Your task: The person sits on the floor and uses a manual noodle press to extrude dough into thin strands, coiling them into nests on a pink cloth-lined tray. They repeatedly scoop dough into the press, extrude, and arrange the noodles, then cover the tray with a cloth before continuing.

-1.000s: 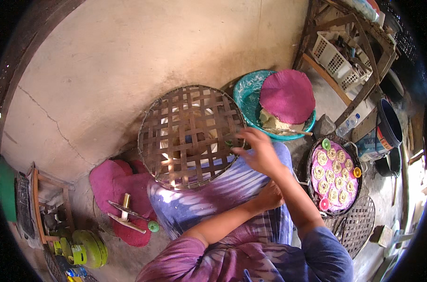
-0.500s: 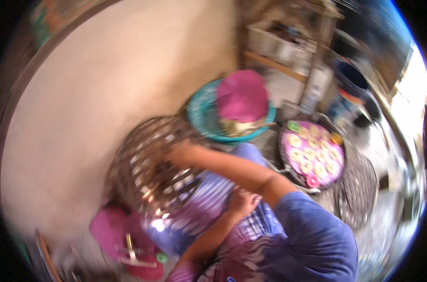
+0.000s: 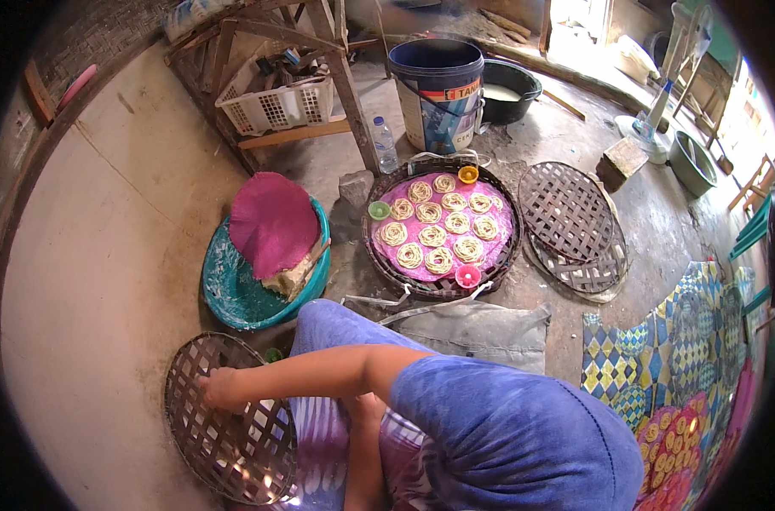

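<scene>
My right hand (image 3: 223,389) is closed on the slats of a dark round woven tray (image 3: 234,456), which stands tilted by the wall at my left. My left hand (image 3: 366,409) lies below my right forearm against my clothes; its fingers are hidden. In front of me, a second woven tray (image 3: 379,266) is lined with pink plastic sheet and bears several coiled noodle-like rounds (image 3: 439,259). Green (image 3: 379,210), orange (image 3: 468,175) and pink (image 3: 468,276) small round plastic pieces sit at its edge.
A teal basin (image 3: 225,294) with a magenta disc (image 3: 272,221) and pale dough-like mass stands front left. Beyond are a wooden stand (image 3: 349,102), white crate (image 3: 276,106), bottle (image 3: 385,145), bucket (image 3: 438,111) and black basin (image 3: 511,94). Stacked woven trays (image 3: 566,209) and a patterned mat (image 3: 660,341) are right.
The view has swung right and steadied, so everything sits farther left in it. My right hand stays at the woven tray. My left hand, whose fingers showed before, is now mostly covered by my right forearm.
</scene>
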The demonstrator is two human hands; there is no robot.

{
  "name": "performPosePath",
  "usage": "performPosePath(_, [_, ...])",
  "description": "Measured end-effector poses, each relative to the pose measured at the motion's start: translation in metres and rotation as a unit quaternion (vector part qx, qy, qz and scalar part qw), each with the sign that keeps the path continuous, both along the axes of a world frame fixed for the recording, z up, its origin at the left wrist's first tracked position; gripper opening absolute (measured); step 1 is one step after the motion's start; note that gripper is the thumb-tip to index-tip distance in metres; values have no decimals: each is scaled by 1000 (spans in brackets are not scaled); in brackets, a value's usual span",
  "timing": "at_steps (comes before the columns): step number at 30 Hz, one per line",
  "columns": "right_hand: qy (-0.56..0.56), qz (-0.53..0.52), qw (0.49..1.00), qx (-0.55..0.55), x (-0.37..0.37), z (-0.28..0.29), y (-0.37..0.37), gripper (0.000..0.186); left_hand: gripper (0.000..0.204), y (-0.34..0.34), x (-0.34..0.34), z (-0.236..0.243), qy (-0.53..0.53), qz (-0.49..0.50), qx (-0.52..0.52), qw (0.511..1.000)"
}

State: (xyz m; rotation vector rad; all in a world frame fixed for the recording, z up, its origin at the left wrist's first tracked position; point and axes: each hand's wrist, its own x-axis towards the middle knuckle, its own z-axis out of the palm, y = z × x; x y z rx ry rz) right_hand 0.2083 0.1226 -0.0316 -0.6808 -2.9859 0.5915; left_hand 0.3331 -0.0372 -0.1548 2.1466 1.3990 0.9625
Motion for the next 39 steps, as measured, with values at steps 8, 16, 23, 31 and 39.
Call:
performPosePath(8, [-42,44,997,47,42,10,-37,60,34,6,14,14,8,-36,-7,999])
performPosePath(16, [-68,8,993,96,5,4,-39,75,35,18,14,52,150,-150,140,967])
performPosePath(23, [34,45,995,78,47,10,-21,45,32,4,12,16,-6,-15,29,999])
performPosePath(31, [311,-203,915,158,312,37,-48,56,21,8,7,28,75,-35,81,993])
performPosePath(39, [13,-700,706,109,503,-32,-78,38,19,9,16,37,70,-7,107,992])
